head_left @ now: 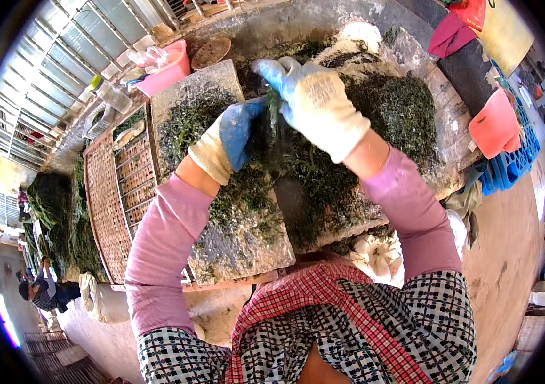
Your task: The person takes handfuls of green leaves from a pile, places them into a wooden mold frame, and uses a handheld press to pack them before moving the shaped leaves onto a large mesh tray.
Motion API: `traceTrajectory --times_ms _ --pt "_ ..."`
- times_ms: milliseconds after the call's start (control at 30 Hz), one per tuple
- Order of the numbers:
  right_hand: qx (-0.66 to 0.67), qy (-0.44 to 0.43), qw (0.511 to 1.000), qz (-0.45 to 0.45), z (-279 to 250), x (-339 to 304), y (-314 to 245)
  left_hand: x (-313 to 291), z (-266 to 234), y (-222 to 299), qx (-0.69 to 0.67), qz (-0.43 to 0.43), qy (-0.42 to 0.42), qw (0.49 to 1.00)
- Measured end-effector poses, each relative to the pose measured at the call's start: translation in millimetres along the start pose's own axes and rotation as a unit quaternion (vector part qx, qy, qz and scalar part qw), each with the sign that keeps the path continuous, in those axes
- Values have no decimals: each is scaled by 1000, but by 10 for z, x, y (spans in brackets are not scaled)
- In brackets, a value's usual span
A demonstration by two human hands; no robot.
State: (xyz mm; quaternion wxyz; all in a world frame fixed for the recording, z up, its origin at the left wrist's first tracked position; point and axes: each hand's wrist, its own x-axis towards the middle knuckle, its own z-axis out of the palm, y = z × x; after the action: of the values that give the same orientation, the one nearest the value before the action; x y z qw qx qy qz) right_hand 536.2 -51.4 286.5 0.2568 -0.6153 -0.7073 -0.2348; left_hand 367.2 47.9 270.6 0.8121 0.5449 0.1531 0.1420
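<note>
Both my hands wear cream work gloves with blue-coated palms and fingers. My left hand (229, 137) is closed at the side of a bunch of wet, dark green seaweed-like strands (276, 131). Higher and to its right, my right hand (320, 99) grips the upper part of the same bunch, its fingers partly blurred. The strands hang down between the hands. Below them, loose green strands lie scattered over a stone slab (247, 246). A thicker heap of green strands (397, 112) spreads to the right of my right hand.
On the left a woven rack (111, 205) lies beside the slab, with a pink basin (165, 70) behind it. A green heap (61, 205) and another person (48, 288) are farther left. At right stand a blue crate (509, 166) and a coral-coloured cloth (495, 125).
</note>
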Motion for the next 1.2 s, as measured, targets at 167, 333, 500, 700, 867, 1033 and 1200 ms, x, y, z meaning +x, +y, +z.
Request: traceTrajectory --times_ms 167,333,500,700,867,1033,1200 --pt "20 -102 993 48 638 -403 561 -234 104 291 73 -21 -18 997" --pt "-32 -424 862 278 1181 -1290 992 -482 -169 477 411 171 -69 893" --pt "-142 -573 749 301 1236 -1635 1358 -302 -350 526 502 163 -231 817" --pt "486 -139 818 276 575 -502 303 -222 -435 334 339 -151 -194 908" --pt "806 -205 547 94 1120 -468 -263 -351 -459 645 393 -257 -217 856" --pt "725 -327 603 57 1671 -787 -747 -866 -1307 687 411 -107 -271 864" --pt "604 -510 588 171 1515 80 -1396 -1574 -2941 432 442 73 -263 854"
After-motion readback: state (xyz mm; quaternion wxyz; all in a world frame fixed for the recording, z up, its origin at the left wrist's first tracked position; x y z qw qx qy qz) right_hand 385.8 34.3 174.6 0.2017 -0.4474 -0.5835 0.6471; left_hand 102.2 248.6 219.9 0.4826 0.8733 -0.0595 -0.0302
